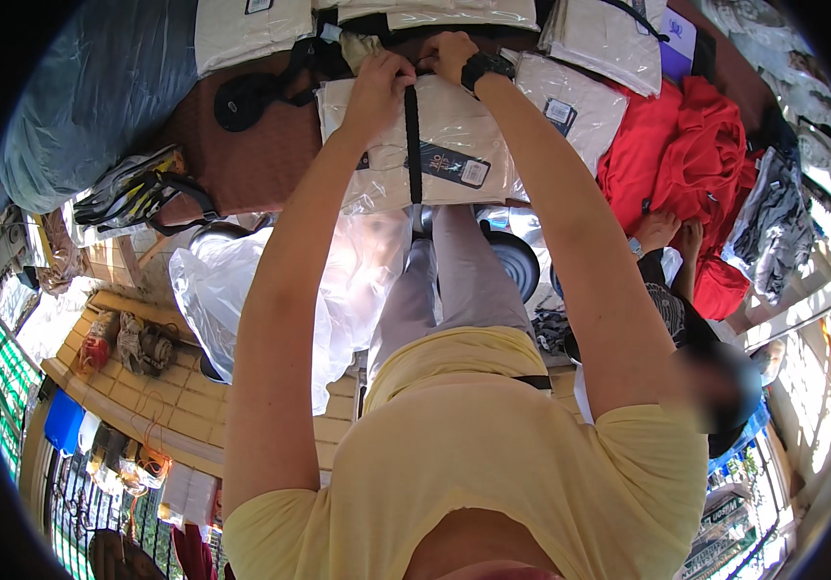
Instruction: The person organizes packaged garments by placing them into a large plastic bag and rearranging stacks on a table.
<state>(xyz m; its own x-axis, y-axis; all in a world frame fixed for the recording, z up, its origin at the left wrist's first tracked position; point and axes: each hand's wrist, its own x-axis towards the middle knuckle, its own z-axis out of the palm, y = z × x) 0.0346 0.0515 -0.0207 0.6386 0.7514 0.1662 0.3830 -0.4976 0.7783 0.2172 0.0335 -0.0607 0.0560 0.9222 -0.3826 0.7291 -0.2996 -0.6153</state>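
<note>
A folded cream garment in clear plastic [468, 126] lies at the table's near edge, with a dark printed tag on it. Down its middle runs a narrow black braided strap [413, 145]. At the strap's far end, the fingers of my left hand [381, 92] are closed on it. My right hand [449, 56], with a black watch on its wrist, pinches dark material at the same spot, seemingly the strap too. The fingertips partly hide the point where the strap ends meet. A black strap roll [246, 101] lies to the left of the garment.
More bagged cream garments [251, 34] lie along the far side and right of the brown table [270, 159]. Red clothing [676, 145] is heaped at the right, where another person's hands [662, 232] rest. Large plastic-wrapped bundle [106, 87] stands left; loose clear plastic [241, 290] hangs below.
</note>
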